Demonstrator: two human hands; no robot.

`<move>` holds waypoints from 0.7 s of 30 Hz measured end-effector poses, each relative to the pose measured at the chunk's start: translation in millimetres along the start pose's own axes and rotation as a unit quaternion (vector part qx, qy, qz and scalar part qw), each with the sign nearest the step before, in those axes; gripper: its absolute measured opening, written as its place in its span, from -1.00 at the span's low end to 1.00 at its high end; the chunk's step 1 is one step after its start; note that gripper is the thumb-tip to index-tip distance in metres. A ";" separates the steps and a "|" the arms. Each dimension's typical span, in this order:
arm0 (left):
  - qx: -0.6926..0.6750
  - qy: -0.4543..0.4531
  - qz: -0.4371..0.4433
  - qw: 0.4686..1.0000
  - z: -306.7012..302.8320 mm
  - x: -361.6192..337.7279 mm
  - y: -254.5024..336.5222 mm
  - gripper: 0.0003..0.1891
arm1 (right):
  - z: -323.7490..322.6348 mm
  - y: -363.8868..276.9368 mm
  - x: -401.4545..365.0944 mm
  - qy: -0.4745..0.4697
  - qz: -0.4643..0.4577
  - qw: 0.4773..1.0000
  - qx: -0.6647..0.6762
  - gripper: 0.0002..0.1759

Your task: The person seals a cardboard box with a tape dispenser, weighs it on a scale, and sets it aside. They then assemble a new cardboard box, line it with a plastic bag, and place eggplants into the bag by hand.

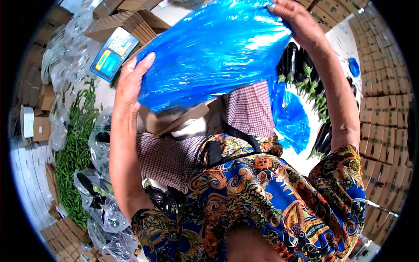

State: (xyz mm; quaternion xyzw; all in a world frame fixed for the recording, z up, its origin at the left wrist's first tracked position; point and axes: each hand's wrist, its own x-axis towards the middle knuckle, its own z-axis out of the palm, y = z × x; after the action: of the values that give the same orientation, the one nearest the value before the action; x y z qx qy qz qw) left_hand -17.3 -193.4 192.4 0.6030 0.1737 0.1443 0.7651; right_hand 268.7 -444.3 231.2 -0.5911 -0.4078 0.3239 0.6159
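A blue plastic bag (209, 56) is stretched between my two hands in front of my chest. At its lower left corner my left hand (131, 81) grips the film, thumb on top. My right hand (301, 22) is closed on the upper right corner, its fingertips partly cut off by the top of the view. Below the bag, an open cardboard box (174, 120) shows partly between my knees; the bag hides the rest of it. More crumpled blue plastic (290, 118) lies on the floor to the right of my leg.
Dark eggplants (294, 61) lie on the right, more beside them. A long heap of green peppers (76, 161) spreads on the left, next to clear bags (109, 222). A blue scale-like device (114, 54) leans near folded cardboard (124, 26). Stacked cartons (384, 109) line the right wall.
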 end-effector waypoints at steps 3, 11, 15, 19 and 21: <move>0.056 0.061 -0.015 0.996 -32.6 -0.8 -13.3 -0.61 | 18.4 22.7 6.3 0.013 0.038 0.999 -0.025 -0.83; 0.041 0.187 0.034 0.981 -86.1 16.3 -14.5 -0.80 | 53.0 26.3 46.1 -0.025 0.003 0.996 -0.088 -0.68; -0.026 0.258 0.080 0.962 -106.1 22.3 2.9 -0.72 | 101.1 36.6 46.5 -0.040 0.067 0.989 -0.123 -0.32; -0.039 0.291 0.091 0.952 -126.0 14.9 31.1 -0.73 | 118.1 79.7 57.5 -0.269 0.049 0.922 -0.275 -0.22; -0.045 0.234 0.100 0.966 -125.0 4.1 51.3 -0.69 | 134.2 88.6 67.3 -0.297 0.116 0.860 -0.398 -0.33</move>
State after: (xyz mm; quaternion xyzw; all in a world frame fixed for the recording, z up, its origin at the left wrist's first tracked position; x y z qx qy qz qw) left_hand -69.2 -70.7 215.3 0.5319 0.2798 0.3651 0.7109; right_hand 188.0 -314.6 147.1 -0.7052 -0.5938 0.3629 0.1356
